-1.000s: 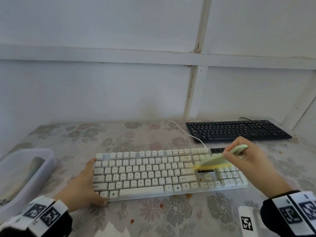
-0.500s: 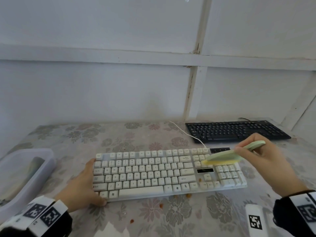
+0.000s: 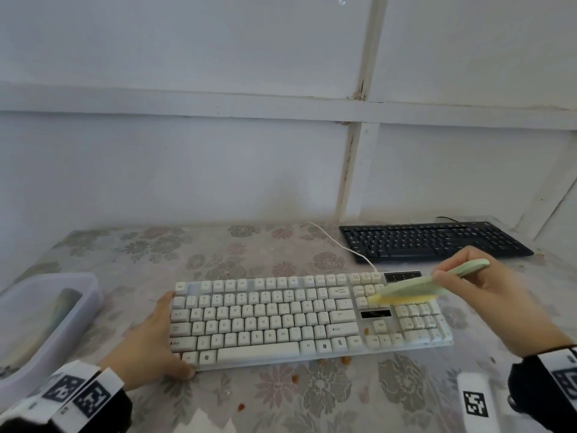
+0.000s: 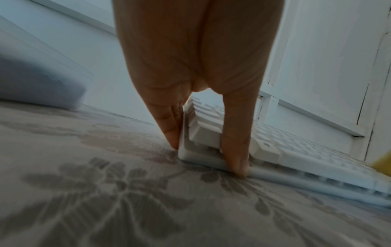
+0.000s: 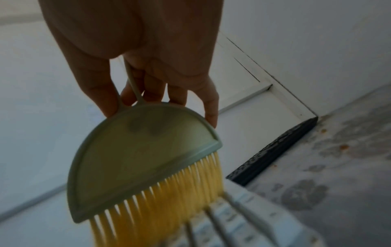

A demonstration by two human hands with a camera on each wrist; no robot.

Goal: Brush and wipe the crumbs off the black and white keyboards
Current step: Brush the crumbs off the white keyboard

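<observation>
A white keyboard [image 3: 296,320] lies in the middle of the flowered tablecloth [image 3: 256,254]. My left hand [image 3: 150,348] holds its left end, fingers [image 4: 171,127] along the side edge and thumb [image 4: 234,150] on the front corner of the white keyboard [image 4: 275,150]. My right hand [image 3: 474,285] grips the handle of a pale green brush [image 3: 415,289] with yellow bristles [image 5: 160,205]. The bristles touch the keys of the white keyboard [image 5: 232,222] near its right end, above the arrow block. A black keyboard [image 3: 431,240] lies at the back right, also seen as a dark edge, the black keyboard [image 5: 273,155]. Orange crumbs [image 3: 295,377] lie in front of the white keyboard.
A translucent plastic tub [image 3: 40,323] stands at the left table edge. A white cable [image 3: 340,243] runs from the white keyboard toward the wall. The white panelled wall [image 3: 218,167] closes the back. More crumbs [image 5: 343,147] dot the cloth beside the black keyboard.
My right hand lifted the brush up and back from the lower right keys, then set it down on the rows near the top right. My left hand has stayed put.
</observation>
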